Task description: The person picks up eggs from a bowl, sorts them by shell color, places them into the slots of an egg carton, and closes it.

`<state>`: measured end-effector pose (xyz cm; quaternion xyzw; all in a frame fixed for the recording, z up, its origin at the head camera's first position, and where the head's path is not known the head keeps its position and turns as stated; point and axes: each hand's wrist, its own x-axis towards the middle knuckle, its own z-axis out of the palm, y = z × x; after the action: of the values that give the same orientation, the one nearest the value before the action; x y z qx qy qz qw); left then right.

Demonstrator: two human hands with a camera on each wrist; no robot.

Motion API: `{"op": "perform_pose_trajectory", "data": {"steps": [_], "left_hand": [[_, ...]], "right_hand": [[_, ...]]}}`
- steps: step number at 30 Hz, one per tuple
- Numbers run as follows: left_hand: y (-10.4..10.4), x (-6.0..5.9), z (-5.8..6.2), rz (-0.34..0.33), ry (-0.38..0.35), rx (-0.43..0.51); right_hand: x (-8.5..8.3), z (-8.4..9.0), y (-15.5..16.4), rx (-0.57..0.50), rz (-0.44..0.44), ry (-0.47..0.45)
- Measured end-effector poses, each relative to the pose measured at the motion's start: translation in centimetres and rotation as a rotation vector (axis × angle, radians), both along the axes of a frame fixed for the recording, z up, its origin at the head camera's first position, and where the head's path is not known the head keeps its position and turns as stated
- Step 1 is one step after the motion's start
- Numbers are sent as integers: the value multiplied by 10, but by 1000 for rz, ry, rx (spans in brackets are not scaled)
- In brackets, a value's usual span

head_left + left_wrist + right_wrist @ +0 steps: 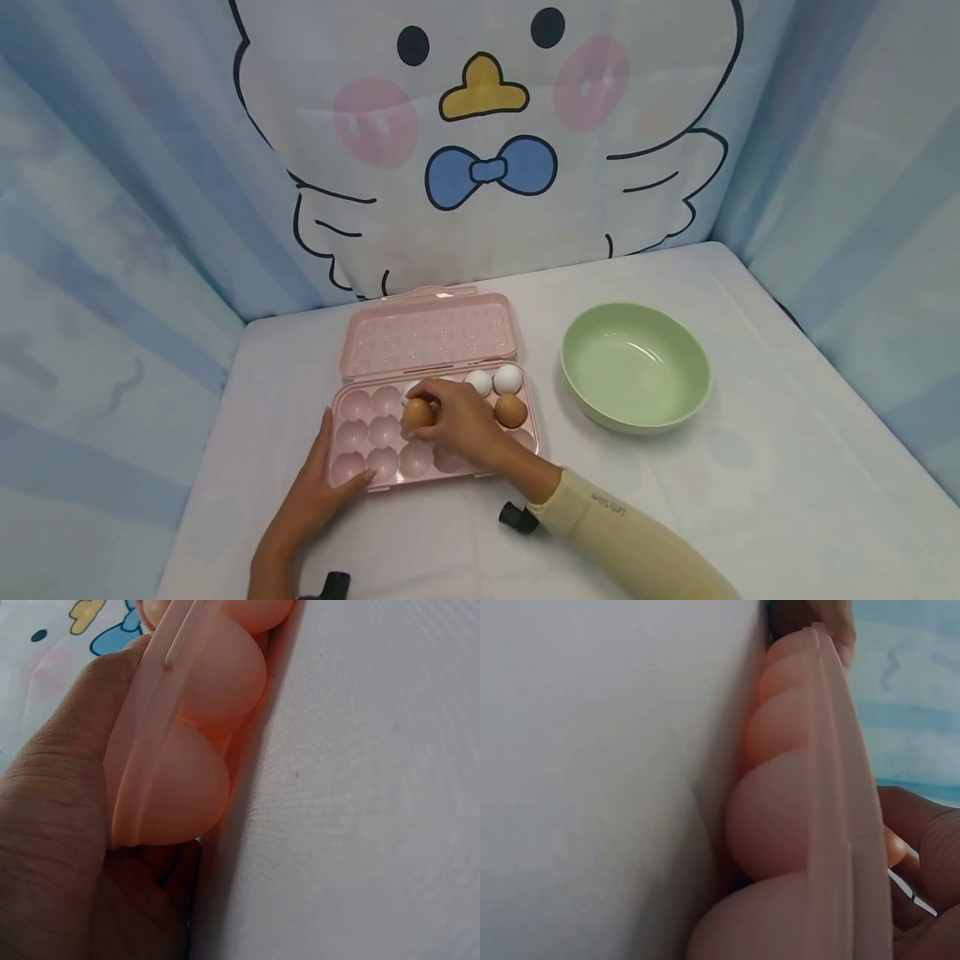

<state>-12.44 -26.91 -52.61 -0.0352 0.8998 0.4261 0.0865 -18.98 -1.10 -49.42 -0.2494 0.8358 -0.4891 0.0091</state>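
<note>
A pink egg carton (pixel 351 435) lies with its dimpled lid (pixel 431 333) folded back behind it. My left hand (pixel 318 483) grips the carton's near left corner, thumb on the rim and fingers around the side and below. Over the middle row, my right hand (pixel 463 421) pinches a brown egg (pixel 417 414) between thumb and fingers; whether it touches the cup cannot be told. White eggs (pixel 507 379) sit in the back row, one partly hidden by the right hand. Another brown egg (pixel 511 411) rests in the middle row at the right end. The right hand covers some cups.
A light green bowl (pixel 636 367) stands right of the carton on the white tablecloth (pixel 750 467). Patterned curtains (pixel 112 292) enclose the table at the back and sides. Black wrist devices (pixel 517 517) show near both wrists.
</note>
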Motion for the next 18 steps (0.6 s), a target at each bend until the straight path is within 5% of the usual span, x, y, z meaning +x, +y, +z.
{"op": "perform_pose_trajectory", "data": {"steps": [7,18], "left_hand": [[0,0,1,-2,1,-5],[0,0,1,5,-12,-6]], "right_hand": [[1,-6,-5,146,-50,134],[0,-7,-7,203,-40,236]]}}
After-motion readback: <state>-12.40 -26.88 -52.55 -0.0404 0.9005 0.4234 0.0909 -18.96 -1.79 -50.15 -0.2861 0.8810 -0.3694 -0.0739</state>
